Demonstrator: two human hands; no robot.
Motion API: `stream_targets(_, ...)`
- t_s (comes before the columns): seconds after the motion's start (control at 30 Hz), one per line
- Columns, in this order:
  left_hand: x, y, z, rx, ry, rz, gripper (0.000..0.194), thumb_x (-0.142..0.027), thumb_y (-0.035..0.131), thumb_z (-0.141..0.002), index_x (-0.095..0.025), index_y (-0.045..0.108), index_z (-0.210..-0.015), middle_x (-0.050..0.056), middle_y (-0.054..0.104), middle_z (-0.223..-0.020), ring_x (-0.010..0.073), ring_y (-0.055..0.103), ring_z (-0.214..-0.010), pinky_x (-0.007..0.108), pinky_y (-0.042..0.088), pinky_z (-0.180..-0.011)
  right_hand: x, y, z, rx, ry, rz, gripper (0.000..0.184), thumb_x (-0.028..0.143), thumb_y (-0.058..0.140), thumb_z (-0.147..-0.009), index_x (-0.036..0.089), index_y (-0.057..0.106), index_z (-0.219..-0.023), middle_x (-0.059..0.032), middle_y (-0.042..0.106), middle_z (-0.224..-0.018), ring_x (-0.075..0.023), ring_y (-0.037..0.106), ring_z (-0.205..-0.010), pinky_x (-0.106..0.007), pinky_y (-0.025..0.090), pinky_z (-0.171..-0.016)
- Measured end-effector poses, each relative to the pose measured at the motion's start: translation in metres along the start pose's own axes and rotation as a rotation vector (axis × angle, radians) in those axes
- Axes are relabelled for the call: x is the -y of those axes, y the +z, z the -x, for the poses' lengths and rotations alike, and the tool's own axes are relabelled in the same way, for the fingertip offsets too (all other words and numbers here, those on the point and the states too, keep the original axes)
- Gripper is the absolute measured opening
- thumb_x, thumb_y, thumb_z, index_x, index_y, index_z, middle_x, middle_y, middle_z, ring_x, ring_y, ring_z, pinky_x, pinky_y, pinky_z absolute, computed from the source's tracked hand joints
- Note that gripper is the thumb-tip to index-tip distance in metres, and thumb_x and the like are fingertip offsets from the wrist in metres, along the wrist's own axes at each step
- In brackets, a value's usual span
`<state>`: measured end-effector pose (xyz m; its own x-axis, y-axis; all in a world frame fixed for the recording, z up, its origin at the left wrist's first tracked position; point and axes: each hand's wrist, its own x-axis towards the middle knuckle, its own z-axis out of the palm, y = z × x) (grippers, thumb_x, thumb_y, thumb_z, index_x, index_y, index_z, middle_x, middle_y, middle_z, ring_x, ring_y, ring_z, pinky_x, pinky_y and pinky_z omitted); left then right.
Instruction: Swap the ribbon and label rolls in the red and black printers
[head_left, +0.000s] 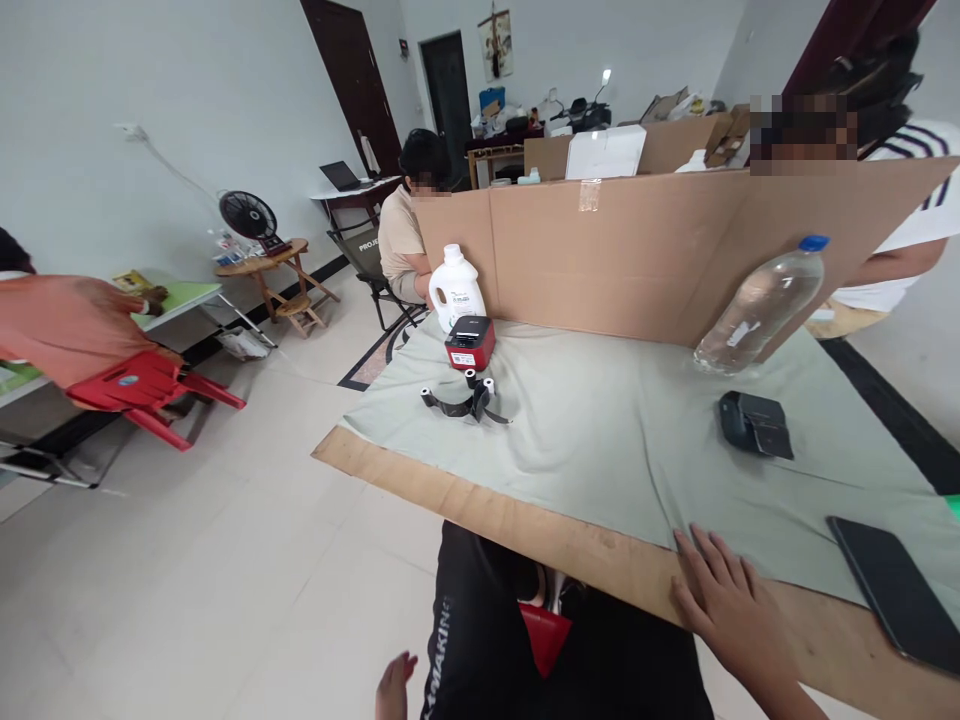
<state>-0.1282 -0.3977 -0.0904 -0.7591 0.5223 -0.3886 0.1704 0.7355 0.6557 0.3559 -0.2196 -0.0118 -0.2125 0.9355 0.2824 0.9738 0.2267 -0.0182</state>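
My right hand (726,598) lies flat on the near edge of the wooden table (525,525), fingers stretched out and holding nothing, its fingertips touching the pale green cloth (600,430). My left hand (394,686) hangs low beside my black-trousered leg at the bottom edge; only part of it shows, fingers loosely apart and empty. A black phone (896,592) lies on the cloth to the right of my right hand. Farther off on the cloth are a small black device (754,424), a red-and-black label printer (470,343), several small rolls (469,400) and a white jug (456,289).
A clear plastic bottle (761,308) leans against the cardboard partition (637,250) at the table's far side. One person sits behind the partition, another stands at the right. A red plastic chair (146,390) and a person in orange are at the left; open tiled floor lies between.
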Motion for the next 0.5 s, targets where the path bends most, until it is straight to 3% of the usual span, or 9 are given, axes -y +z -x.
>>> stream_targets(0.07, -0.013, 0.001, -0.041, -0.107, -0.029, 0.160, 0.021, -0.040, 0.052, -0.078, -0.027, 0.068, -0.074, 0.003, 0.076, -0.084, 0.0371, 0.075, -0.099, 0.049, 0.060, -0.081, -0.004, 0.003, 0.002, -0.013, 0.001, -0.016, 0.063, 0.048, 0.036, -0.094, 0.022, 0.052, -0.148, -0.0124, 0.052, -0.155, -0.0362, 0.042, -0.146, -0.058, 0.031, -0.116)
stream_targets(0.13, -0.047, -0.014, -0.079, -0.285, 0.038, 0.282, 0.023, -0.043, 0.055, -0.074, -0.028, 0.069, -0.084, 0.005, 0.078, -0.094, 0.0382, 0.072, -0.109, 0.052, 0.057, -0.092, -0.007, 0.007, 0.006, -0.024, -0.004, -0.037, 0.063, 0.050, 0.037, -0.093, 0.023, 0.050, -0.148, -0.0124, 0.052, -0.154, -0.0362, 0.042, -0.146, -0.058, 0.031, -0.116)
stream_targets(0.2, -0.106, -0.035, -0.113, -0.401, 0.211, 0.346, 0.030, -0.046, 0.054, -0.079, -0.026, 0.068, -0.097, 0.008, 0.075, -0.106, 0.0352, 0.069, -0.115, 0.052, 0.054, -0.100, -0.002, 0.010, 0.006, -0.070, 0.025, -0.044, 0.059, 0.050, 0.039, -0.092, 0.024, 0.053, -0.143, -0.0144, 0.056, -0.150, -0.0381, 0.046, -0.142, -0.061, 0.031, -0.114)
stream_targets(0.27, -0.188, -0.050, -0.144, -0.405, 0.439, 0.410, 0.031, -0.047, 0.055, -0.084, -0.024, 0.067, -0.101, 0.008, 0.073, -0.110, 0.0310, 0.067, -0.115, 0.047, 0.052, -0.103, 0.014, 0.014, -0.006, -0.165, 0.089, -0.050, 0.050, 0.049, 0.042, -0.092, 0.022, 0.059, -0.131, -0.0182, 0.062, -0.139, -0.0407, 0.054, -0.133, -0.064, 0.031, -0.112)
stream_targets(0.37, -0.327, -0.042, -0.184, -0.212, 0.718, 0.451, 0.027, -0.044, 0.056, -0.089, -0.023, 0.066, -0.103, 0.007, 0.071, -0.114, 0.0258, 0.065, -0.116, 0.040, 0.049, -0.106, 0.058, 0.020, -0.062, -0.292, 0.125, -0.202, 0.039, 0.045, 0.048, -0.092, 0.020, 0.063, -0.118, -0.0190, 0.065, -0.131, -0.0391, 0.059, -0.124, -0.065, 0.030, -0.113)
stream_targets(0.43, -0.409, -0.019, -0.207, 0.010, 0.707, 0.419, 0.023, -0.032, 0.058, -0.090, -0.021, 0.066, -0.108, 0.009, 0.070, -0.121, 0.0234, 0.063, -0.121, 0.036, 0.046, -0.108, 0.095, 0.026, -0.125, -0.286, 0.106, -0.443, 0.037, 0.042, 0.050, -0.092, 0.020, 0.063, -0.119, -0.0174, 0.064, -0.133, -0.0356, 0.058, -0.126, -0.059, 0.037, -0.112)
stream_targets(0.5, -0.472, 0.012, -0.228, 0.108, 0.674, 0.397, 0.024, -0.026, 0.062, -0.090, -0.017, 0.067, -0.111, 0.011, 0.070, -0.123, 0.0229, 0.064, -0.119, 0.035, 0.046, -0.108, 0.134, 0.034, -0.202, -0.253, 0.135, -0.741, 0.040, 0.043, 0.050, -0.090, 0.019, 0.063, -0.120, -0.0173, 0.065, -0.130, -0.0335, 0.058, -0.126, -0.054, 0.042, -0.111)
